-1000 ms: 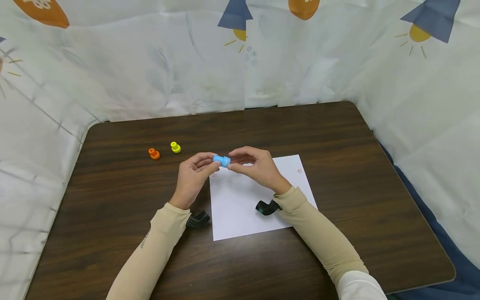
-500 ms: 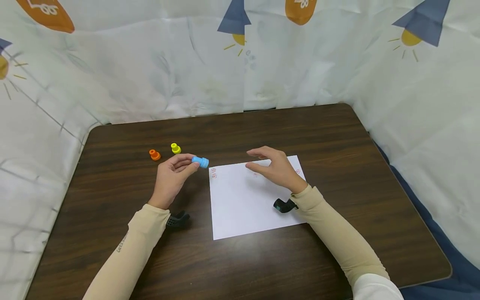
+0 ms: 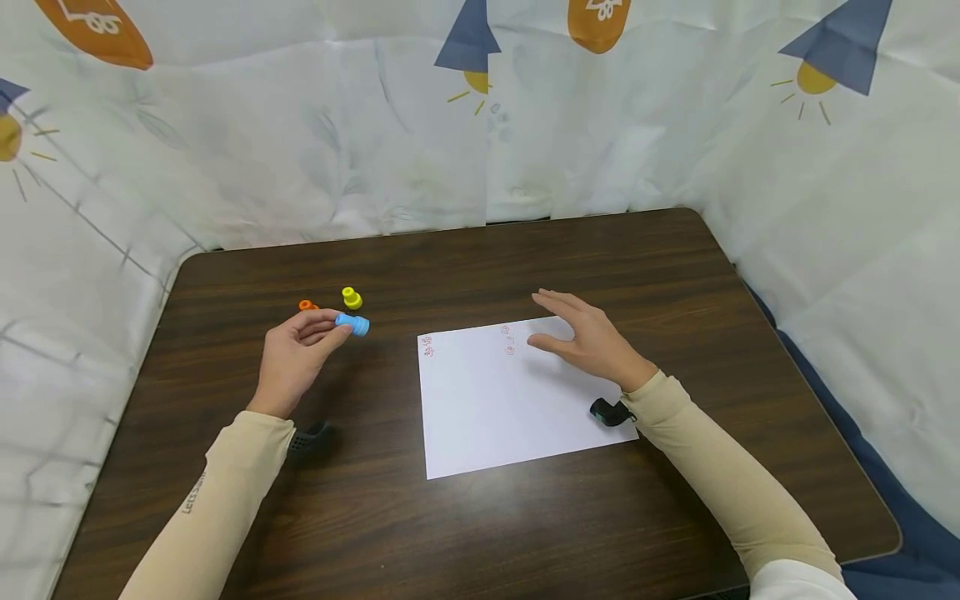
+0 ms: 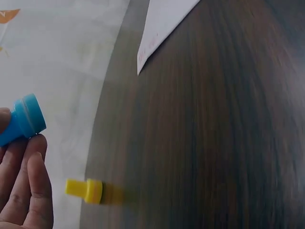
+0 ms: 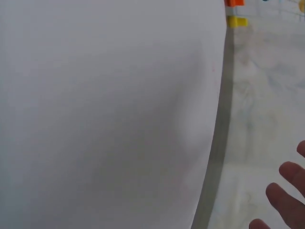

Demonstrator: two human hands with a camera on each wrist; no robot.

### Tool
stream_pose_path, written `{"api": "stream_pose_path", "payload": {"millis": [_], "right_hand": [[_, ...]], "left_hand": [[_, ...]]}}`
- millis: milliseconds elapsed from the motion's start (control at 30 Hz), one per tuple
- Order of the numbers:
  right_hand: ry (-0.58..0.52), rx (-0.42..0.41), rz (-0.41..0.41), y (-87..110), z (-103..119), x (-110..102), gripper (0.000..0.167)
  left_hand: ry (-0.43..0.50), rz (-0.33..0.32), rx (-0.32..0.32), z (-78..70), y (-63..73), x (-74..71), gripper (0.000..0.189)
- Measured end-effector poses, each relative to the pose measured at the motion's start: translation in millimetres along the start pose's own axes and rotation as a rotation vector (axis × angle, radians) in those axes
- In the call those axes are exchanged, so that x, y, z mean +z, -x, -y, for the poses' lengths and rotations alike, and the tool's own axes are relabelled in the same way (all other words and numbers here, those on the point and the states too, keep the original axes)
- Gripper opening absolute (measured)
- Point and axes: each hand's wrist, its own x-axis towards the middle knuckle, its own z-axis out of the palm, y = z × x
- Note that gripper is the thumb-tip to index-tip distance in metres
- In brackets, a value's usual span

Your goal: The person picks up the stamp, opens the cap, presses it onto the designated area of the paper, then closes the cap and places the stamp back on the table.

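Observation:
My left hand (image 3: 291, 362) pinches a small blue stamp (image 3: 352, 324) by its narrow end, between thumb and fingers. Its wider capped end (image 4: 31, 114) points away from the hand in the left wrist view. Just beyond stands a yellow stamp (image 3: 352, 298) of the same shape, upright on the table. An orange stamp (image 3: 307, 305) is partly hidden behind the left fingers. Over the right side of a white paper sheet (image 3: 495, 417) hovers my right hand (image 3: 596, 342), fingers spread and holding nothing. Small red prints (image 3: 507, 340) mark the sheet's far edge.
The dark wood-grain table (image 3: 420, 542) reaches back to a white patterned curtain (image 3: 300, 150), which also hangs at both sides. A dark wrist camera (image 3: 611, 412) sits at the right cuff, low over the paper.
Both hands held the blue stamp together earlier. The right hand has let go and moved right over the paper; the left hand has carried the stamp left, off the sheet.

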Motion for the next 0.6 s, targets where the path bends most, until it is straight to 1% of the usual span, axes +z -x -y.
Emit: {"api": "stream_pose_path", "payload": {"millis": [133, 233, 400, 600], "right_hand": [[0.084, -0.005, 0.039, 6.5, -8, -6, 0.084], [0.149, -0.017, 0.061, 10.7, -14, -10, 0.093], [0.244, 0.013, 0.112, 18.7, -25, -15, 0.097], [0.338, 0.078, 0.213, 32.2, -35, -20, 0.100]], "left_hand": [[-0.043, -0.022, 0.003, 7.5, -2.0, -13.6, 0.042], [-0.095, -0.039, 0.004, 11.9, -2.5, -22.8, 0.044], [-0.201, -0.049, -0.002, 16.5, -2.7, -35.1, 0.047], [-0.290, -0.064, 0.043, 19.7, -4.6, -43.7, 0.044]]}}
